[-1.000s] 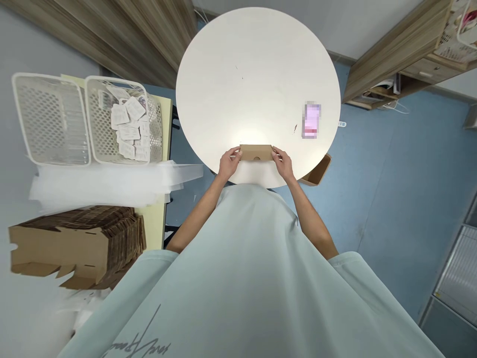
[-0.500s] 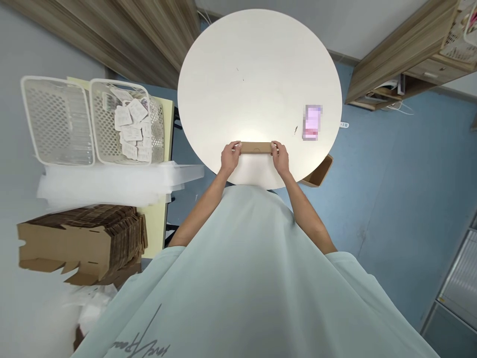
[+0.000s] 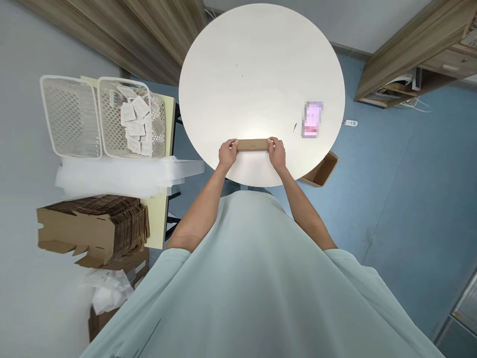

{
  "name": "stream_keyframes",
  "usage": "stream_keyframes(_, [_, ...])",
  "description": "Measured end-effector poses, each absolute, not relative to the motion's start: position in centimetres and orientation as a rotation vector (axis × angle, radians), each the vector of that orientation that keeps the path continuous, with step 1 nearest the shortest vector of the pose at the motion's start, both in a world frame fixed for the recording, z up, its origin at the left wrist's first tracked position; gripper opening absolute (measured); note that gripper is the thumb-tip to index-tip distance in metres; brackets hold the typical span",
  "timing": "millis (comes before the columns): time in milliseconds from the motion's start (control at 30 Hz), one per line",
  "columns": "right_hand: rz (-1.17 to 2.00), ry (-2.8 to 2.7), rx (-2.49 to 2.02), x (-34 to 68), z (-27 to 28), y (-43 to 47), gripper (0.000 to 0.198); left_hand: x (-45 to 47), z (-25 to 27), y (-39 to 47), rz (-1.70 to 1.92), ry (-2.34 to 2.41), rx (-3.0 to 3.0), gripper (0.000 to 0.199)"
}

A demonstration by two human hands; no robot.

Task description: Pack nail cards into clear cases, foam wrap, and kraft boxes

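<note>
A small brown cardboard box (image 3: 253, 145) with a half-round notch on its near face is held level at the near part of the round white table (image 3: 261, 54). My left hand (image 3: 228, 153) grips its left end, fingers curled round the corner. At the opposite end, my right hand (image 3: 277, 153) has its fingers closed on the right corner. The box looks closed. Whether it rests on the tabletop or hangs just above it, I cannot tell. To the right of my right hand lies a blurred pink-and-violet rectangle (image 3: 312, 119) on the table.
Left of me, a yellowish side table (image 3: 156, 223) bears white perforated baskets, one with white packets (image 3: 136, 122), plus white foam sheets (image 3: 112, 176) and stacked flat cardboard boxes (image 3: 78, 228). An open brown carton (image 3: 322, 170) stands below the round table's right edge. Wooden cabinet (image 3: 395, 54) at right.
The whole view has shifted slightly as my head moved. Both hands keep their hold on the box ends, and the box stays at nearly the same place on the table.
</note>
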State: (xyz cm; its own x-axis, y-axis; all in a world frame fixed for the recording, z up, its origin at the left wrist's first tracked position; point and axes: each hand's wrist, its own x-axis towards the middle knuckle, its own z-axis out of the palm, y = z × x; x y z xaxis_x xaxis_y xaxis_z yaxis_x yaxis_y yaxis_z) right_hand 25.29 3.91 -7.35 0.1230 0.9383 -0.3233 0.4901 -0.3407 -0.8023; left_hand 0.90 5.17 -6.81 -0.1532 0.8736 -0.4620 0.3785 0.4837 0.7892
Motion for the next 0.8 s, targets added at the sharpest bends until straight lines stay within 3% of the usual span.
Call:
stream_keyframes(167, [1.112, -1.377, -1.851, 26.0, -6.4, 0.9, 0.077, 1.9, -4.8, 0.9, 0.65, 1.727, 0.834, 0.041])
stream_keyframes(467, [1.119, -1.227, -1.898, 30.0, -3.7, -9.6, 0.077, 2.8, -2.6, -7.4, 0.547, 1.467, 0.868, 0.068])
stream_keyframes(800, [1.264, -1.298, -1.792, 33.8, -6.0, -13.9, 0.096, 7.0, -4.5, -14.9, 0.673, 1.542, 0.742, 0.06])
